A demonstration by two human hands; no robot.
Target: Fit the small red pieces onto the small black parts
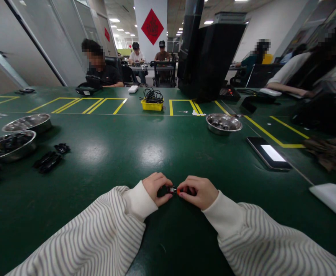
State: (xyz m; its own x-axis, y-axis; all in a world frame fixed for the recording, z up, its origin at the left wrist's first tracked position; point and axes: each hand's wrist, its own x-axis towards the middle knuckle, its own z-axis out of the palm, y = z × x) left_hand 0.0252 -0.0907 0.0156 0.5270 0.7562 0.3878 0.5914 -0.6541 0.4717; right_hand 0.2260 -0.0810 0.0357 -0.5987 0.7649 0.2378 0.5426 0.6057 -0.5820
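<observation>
Over the green table (pixel 122 165), my left hand (pixel 158 188) pinches a small dark part with a shiny silver end (pixel 172 189) between thumb and fingers. Facing it, my right hand (pixel 199 191) grips a small orange-tipped piece (pixel 178 190), whose tip meets or nearly meets the silver end. Both pieces are too small and too much covered by fingers to name their kind. On the left lie several black bundled items (pixel 47 161), apart from my hands.
Two metal bowls stand at the left, the nearer bowl (pixel 31 142) holding dark items. Another metal bowl (pixel 223 130) is at the right, beyond a phone-like device (pixel 268 153). A yellow bin (pixel 152 106) with black cables stands farther back. A brown cloth (pixel 328 153) lies far right.
</observation>
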